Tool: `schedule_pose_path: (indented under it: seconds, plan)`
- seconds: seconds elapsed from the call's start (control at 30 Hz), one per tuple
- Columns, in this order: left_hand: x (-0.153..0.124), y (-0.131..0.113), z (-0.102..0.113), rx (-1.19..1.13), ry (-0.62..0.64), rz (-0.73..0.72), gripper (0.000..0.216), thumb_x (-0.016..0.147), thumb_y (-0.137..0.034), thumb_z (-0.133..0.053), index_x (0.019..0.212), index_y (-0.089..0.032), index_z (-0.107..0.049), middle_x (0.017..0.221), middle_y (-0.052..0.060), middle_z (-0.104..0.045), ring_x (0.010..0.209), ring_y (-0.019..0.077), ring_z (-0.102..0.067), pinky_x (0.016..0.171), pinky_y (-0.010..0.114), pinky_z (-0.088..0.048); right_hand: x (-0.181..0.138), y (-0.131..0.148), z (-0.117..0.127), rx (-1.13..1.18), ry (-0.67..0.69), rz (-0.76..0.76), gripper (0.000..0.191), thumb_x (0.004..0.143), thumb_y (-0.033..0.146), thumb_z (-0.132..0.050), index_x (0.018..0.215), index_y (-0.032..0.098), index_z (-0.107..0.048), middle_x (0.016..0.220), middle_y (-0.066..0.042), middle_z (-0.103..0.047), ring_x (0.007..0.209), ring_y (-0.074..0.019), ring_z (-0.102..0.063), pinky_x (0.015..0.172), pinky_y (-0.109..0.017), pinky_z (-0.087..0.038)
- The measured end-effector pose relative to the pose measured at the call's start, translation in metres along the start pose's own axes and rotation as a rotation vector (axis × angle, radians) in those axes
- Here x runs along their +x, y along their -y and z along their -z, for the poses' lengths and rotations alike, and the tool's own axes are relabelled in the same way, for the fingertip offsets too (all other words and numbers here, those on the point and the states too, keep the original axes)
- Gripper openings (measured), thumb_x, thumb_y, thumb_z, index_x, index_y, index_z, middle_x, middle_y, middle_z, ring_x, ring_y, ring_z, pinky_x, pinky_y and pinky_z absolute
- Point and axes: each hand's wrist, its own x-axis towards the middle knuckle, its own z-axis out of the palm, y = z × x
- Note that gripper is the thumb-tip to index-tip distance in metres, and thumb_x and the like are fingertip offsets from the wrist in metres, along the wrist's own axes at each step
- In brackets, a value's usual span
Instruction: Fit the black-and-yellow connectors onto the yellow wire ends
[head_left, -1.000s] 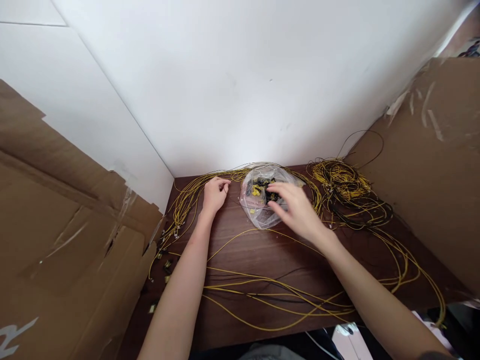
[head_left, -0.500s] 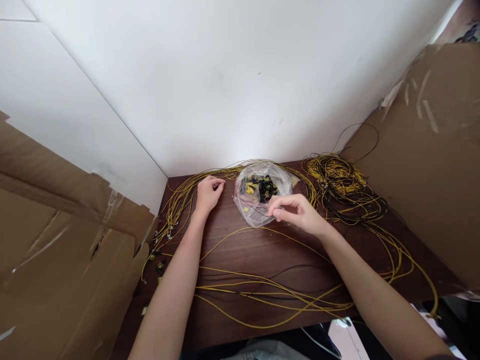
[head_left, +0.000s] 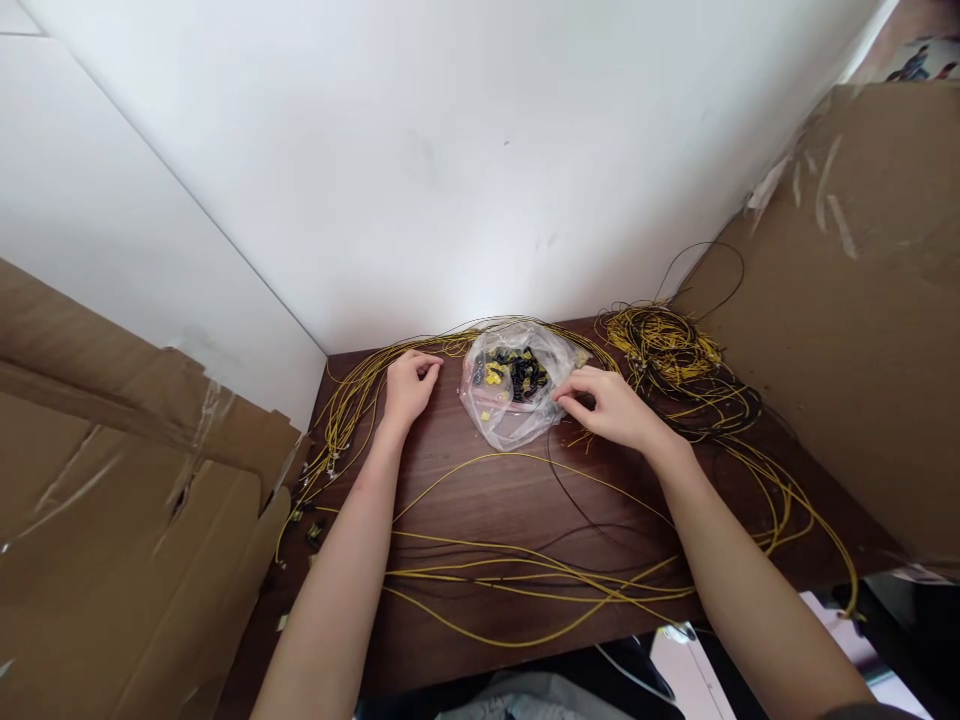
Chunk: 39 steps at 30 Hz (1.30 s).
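Observation:
Just left of the clear plastic bag [head_left: 514, 435], my left hand [head_left: 409, 388] is closed in a pinch. Whatever its fingertips hold, if anything, is too small to make out. At the bag's right edge, my right hand [head_left: 615, 405] pinches thumb against forefinger on a thin black wire [head_left: 562, 480]. That wire curves down from near the fingertips onto the brown table [head_left: 450, 490]. Inside the open bag lie small black pieces [head_left: 525, 372] and small yellow pieces [head_left: 493, 374].
Yellow wires [head_left: 480, 575] cross the table in front, under my forearms. A tangled yellow and black wire bundle [head_left: 660, 345] lies at the back right, another wire bunch [head_left: 352, 400] at the left. Cardboard [head_left: 847, 330] stands on the right, more cardboard [head_left: 112, 520] on the left.
My right hand has moved right and slightly up, from in front of the bag to its right edge. The black wire now hangs downward instead of stretching left. My left hand stays pinched beside the bag.

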Motion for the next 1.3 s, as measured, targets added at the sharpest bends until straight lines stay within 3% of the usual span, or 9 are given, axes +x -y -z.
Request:
schedule_pose_path:
  seconds: [0.2,0.33,0.47,0.67,0.8,0.9,1.13,1.2,1.3]
  plan:
    - [-0.001,0.0,0.0,-0.004,-0.003,-0.008,0.02,0.077,-0.018,-0.054,0.082,-0.013,-0.072,0.082,0.005,-0.066,0.071,0.0138,-0.058,0.071,0.025,-0.047,0.001,0.004,-0.007,-0.061,-0.159,0.081,0.024,0.077,0.007,-0.051,0.089,0.021,-0.066,0.093,-0.006,-0.062,0.091,-0.0224,-0.052,0.082,-0.039,-0.041]
    - [-0.001,-0.001,0.0,-0.002,0.001,0.001,0.02,0.078,-0.018,-0.053,0.082,-0.014,-0.072,0.082,0.005,-0.066,0.071,0.0141,-0.058,0.071,0.025,-0.047,0.001,0.011,-0.011,0.06,-0.007,0.209,0.036,0.07,-0.005,-0.044,0.081,0.02,-0.068,0.09,-0.004,-0.063,0.087,-0.0192,-0.053,0.08,-0.036,-0.043]
    - [-0.002,-0.002,0.0,0.018,0.014,-0.007,0.02,0.078,-0.019,-0.053,0.083,-0.014,-0.072,0.083,0.005,-0.065,0.073,0.0146,-0.058,0.073,0.026,-0.047,0.0,0.01,-0.018,0.124,0.142,0.229,0.043,0.066,-0.008,-0.043,0.082,0.021,-0.07,0.091,-0.004,-0.063,0.089,-0.0184,-0.054,0.082,-0.035,-0.045]
    - [-0.002,-0.003,0.0,0.077,0.043,-0.048,0.021,0.079,-0.019,-0.052,0.084,-0.016,-0.072,0.086,0.006,-0.063,0.08,0.0169,-0.058,0.077,0.03,-0.046,0.0,0.008,-0.02,0.112,0.156,0.208,0.018,0.076,0.007,-0.059,0.079,0.021,-0.07,0.093,-0.004,-0.063,0.091,-0.019,-0.054,0.085,-0.036,-0.043]
    - [-0.003,-0.003,0.0,0.053,0.023,-0.071,0.022,0.08,-0.017,-0.05,0.086,-0.015,-0.071,0.086,0.006,-0.063,0.079,0.0163,-0.058,0.076,0.029,-0.046,0.002,0.011,-0.017,0.125,0.127,0.193,0.011,0.083,0.014,-0.057,0.082,0.02,-0.067,0.09,-0.004,-0.063,0.089,-0.0182,-0.055,0.082,-0.035,-0.044]
    - [-0.003,-0.007,0.001,0.03,-0.009,-0.095,0.022,0.08,-0.016,-0.05,0.087,-0.016,-0.071,0.087,0.005,-0.062,0.077,0.0151,-0.058,0.075,0.028,-0.046,0.003,0.015,-0.015,0.13,0.026,0.127,0.011,0.085,0.015,-0.054,0.082,0.019,-0.064,0.086,-0.004,-0.064,0.085,-0.018,-0.056,0.079,-0.033,-0.044]
    - [-0.001,-0.046,0.006,-0.16,-0.034,-0.119,0.021,0.082,-0.02,-0.05,0.089,-0.014,-0.07,0.086,0.005,-0.066,0.072,0.0129,-0.059,0.068,0.024,-0.046,0.002,0.015,-0.014,0.148,-0.436,-0.128,0.011,0.083,0.019,-0.054,0.083,0.018,-0.065,0.082,-0.003,-0.064,0.067,-0.0149,-0.056,0.061,-0.028,-0.044]
    - [-0.002,-0.06,0.006,-0.245,0.044,-0.089,0.025,0.084,-0.027,-0.05,0.092,-0.014,-0.069,0.087,0.005,-0.069,0.075,0.0142,-0.061,0.07,0.025,-0.047,0.002,0.013,-0.015,0.171,-0.51,-0.187,0.013,0.082,0.022,-0.053,0.084,0.018,-0.065,0.081,-0.003,-0.065,0.064,-0.0145,-0.055,0.059,-0.027,-0.044]
    - [-0.007,-0.077,0.003,-0.314,0.345,-0.107,0.028,0.083,-0.035,-0.052,0.093,-0.015,-0.07,0.09,0.005,-0.071,0.078,0.0159,-0.062,0.071,0.025,-0.047,0.002,0.011,-0.016,0.202,-0.579,-0.25,0.015,0.081,0.025,-0.053,0.085,0.018,-0.066,0.08,-0.004,-0.065,0.063,-0.0153,-0.056,0.057,-0.028,-0.045]
